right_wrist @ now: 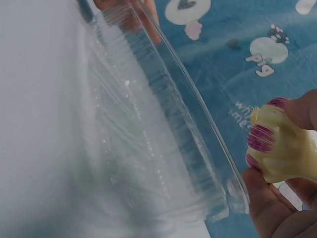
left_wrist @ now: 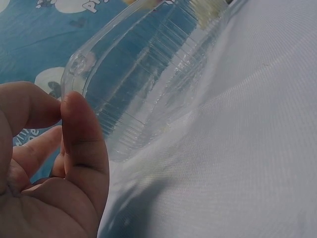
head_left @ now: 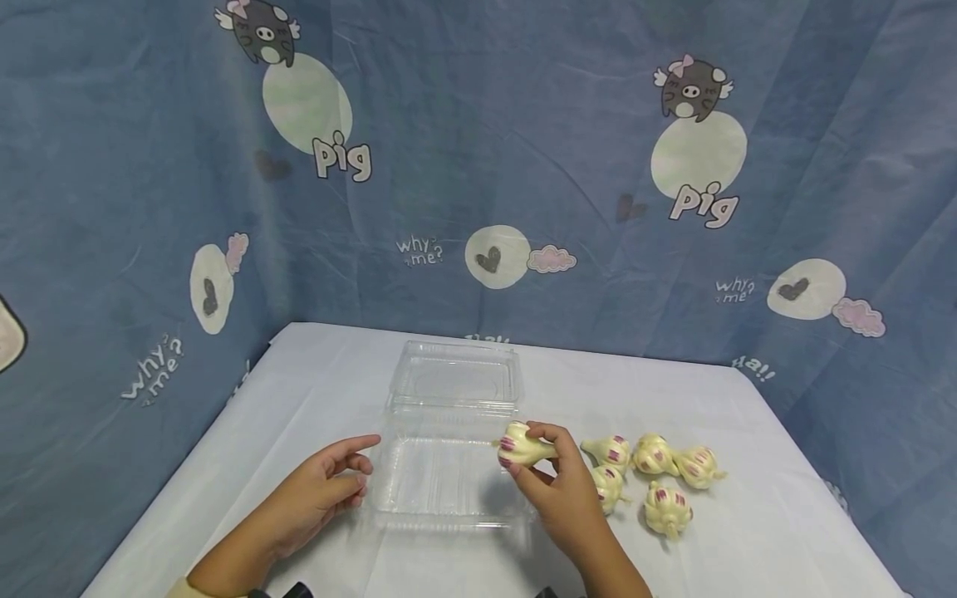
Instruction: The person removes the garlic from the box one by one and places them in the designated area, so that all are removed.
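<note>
A clear plastic clamshell container (head_left: 449, 522) lies on the white cloth with its lid (head_left: 456, 347) folded back behind it. At its left edge, my left hand (head_left: 321, 498) pinches the rim (left_wrist: 74, 64) between thumb and forefinger, as the left wrist view shows. Over the container's right side, my right hand (head_left: 564, 494) holds a garlic bulb (head_left: 517, 447) between thumb and fingers. The bulb (right_wrist: 270, 144) is cream with purple patches, its root end pointing left. In the head view it hangs above the tray, apart from the other garlic.
Several more garlic bulbs (head_left: 654, 455) lie to the right of my right hand, one (head_left: 668, 508) nearer to me. White cloth (head_left: 777, 531) covers the table. A blue printed curtain (head_left: 419, 108) stands behind it and along the sides.
</note>
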{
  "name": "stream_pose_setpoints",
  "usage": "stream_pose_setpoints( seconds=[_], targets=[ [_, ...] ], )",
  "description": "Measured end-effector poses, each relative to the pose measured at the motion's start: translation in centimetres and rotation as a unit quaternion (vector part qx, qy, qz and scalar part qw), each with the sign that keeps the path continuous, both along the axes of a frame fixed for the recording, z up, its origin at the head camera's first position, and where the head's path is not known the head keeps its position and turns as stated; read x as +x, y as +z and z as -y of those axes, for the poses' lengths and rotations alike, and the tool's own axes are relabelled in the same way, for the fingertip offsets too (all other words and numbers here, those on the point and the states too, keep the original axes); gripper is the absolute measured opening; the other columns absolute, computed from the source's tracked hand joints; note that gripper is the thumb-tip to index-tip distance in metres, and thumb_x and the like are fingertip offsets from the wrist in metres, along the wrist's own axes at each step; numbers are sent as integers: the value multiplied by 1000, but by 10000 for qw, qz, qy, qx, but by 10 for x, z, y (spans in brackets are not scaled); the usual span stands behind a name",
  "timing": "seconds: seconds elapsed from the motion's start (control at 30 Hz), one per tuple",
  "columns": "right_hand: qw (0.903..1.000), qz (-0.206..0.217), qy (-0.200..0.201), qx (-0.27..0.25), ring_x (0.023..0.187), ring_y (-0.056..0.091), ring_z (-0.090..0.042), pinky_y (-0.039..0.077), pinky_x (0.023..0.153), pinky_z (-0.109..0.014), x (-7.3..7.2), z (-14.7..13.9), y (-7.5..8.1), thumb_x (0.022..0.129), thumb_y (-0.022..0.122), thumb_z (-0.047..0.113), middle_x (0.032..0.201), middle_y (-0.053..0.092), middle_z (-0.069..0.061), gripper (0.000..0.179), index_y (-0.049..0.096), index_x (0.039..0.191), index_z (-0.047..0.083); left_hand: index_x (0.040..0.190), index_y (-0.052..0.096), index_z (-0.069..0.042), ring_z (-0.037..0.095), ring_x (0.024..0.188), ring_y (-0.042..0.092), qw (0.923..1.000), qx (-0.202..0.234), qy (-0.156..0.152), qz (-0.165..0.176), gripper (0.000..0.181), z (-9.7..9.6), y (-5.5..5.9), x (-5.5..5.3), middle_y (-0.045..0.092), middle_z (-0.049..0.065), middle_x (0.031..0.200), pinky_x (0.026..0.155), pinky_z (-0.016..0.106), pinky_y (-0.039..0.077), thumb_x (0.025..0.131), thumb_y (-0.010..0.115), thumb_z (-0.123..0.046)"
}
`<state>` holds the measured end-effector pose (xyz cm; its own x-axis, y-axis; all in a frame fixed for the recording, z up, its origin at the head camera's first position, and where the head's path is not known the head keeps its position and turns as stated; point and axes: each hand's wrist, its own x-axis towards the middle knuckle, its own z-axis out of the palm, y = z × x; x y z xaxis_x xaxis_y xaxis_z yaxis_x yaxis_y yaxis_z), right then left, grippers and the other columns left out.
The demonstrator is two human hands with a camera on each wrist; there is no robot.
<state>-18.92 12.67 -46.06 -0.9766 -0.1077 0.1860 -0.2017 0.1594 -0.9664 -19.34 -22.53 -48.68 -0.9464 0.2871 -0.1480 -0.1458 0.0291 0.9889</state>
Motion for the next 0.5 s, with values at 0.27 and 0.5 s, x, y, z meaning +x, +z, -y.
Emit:
stream_pose_setpoints(
  seconds=[0.27, 0.5],
  targets=[
    [9995, -78, -256, 168, 134, 59, -29, 57, 97, -28, 2, -9, 2, 91, 80, 6, 151, 53, -6, 42, 56, 125, 16, 162, 30, -1, 13, 90, 57, 10000, 14, -69, -35, 70, 1, 0, -1, 50, 8, 118, 79, 26, 57, 100, 62, -4],
    [9982, -50, -470, 366, 133, 59, -28, 58, 96, -27, 5, -16, 3, 91, 80, 6, 149, 55, -5, 43, 56, 124, 17, 162, 30, 0, 13, 89, 57, 10000, 14, -73, -54, 70, 1, -1, 0, 50, 8, 117, 77, 25, 56, 100, 61, -2]
  ],
)
